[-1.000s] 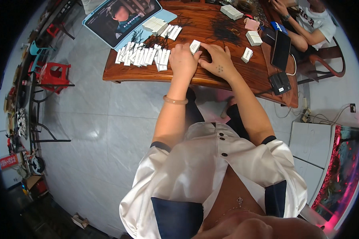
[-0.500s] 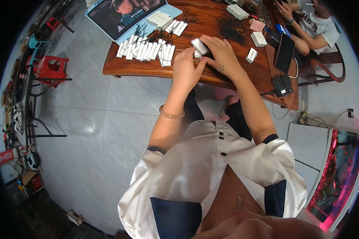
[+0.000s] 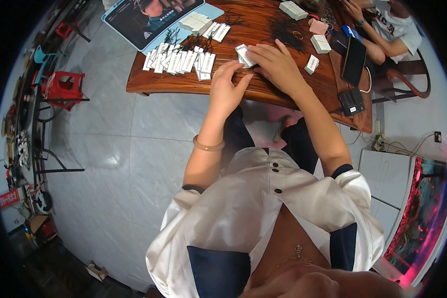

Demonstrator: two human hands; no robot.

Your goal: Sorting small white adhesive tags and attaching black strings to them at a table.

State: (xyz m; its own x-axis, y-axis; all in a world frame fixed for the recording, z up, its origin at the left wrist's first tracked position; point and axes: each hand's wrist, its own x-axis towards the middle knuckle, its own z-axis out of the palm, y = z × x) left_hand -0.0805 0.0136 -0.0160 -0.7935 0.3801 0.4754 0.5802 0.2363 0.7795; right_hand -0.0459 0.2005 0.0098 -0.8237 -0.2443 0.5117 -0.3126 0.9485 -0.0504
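Observation:
My right hand (image 3: 277,63) rests on the wooden table (image 3: 263,92) with its fingers closed on a small white card packet (image 3: 244,54). My left hand (image 3: 227,85) lies beside it near the table's front edge, fingers apart and holding nothing, its fingertips close to the packet. A row of several similar white packets (image 3: 180,60) lies to the left of my hands. A pile of thin black hair ties (image 3: 285,30) sits just beyond my right hand.
A large printed mat (image 3: 149,20) covers the table's far left. More white boxes (image 3: 321,43), a dark phone (image 3: 353,60) and a black charger block (image 3: 350,101) lie at the right, where another person (image 3: 388,30) sits. Red stools (image 3: 63,85) stand on the tiled floor at left.
The view has drifted, so the table sits a little further right. My left hand has slid back toward the table's front edge while my right hand keeps hold of the packet.

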